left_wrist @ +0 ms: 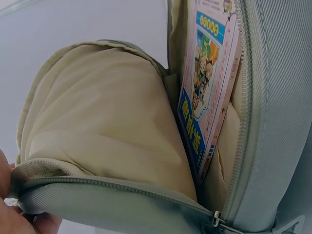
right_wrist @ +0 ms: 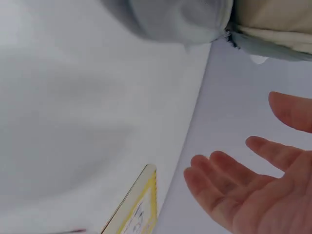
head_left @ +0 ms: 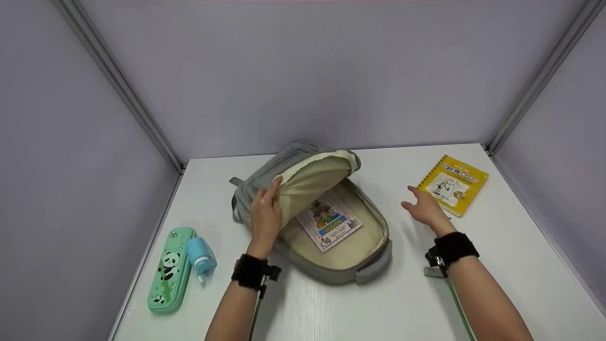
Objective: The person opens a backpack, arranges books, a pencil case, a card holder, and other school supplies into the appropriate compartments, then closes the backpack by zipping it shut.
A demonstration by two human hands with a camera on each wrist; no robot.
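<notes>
One picture book (head_left: 329,220) already lies inside the grey backpack (head_left: 374,265), whose flap the left hand (head_left: 265,215) grips open, while the right hand (head_left: 426,208), fingers spread and empty, is right of centre beside the yellow book (head_left: 453,184), not yet packed.

Recording booth: plain lilac partition walls (head_left: 303,71), metal corner posts (head_left: 118,85), white table (head_left: 331,308).

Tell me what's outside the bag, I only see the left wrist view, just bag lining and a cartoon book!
Observer: A yellow book lies on the table, to the right of the backpack.
Operator: Is a hand holding it?
Observer: No. The right hand hovers open beside it, not touching.
Operator: Anything else out there?
Observer: A green panda pencil case sits at the table's left, with a small blue bottle against it.
</notes>
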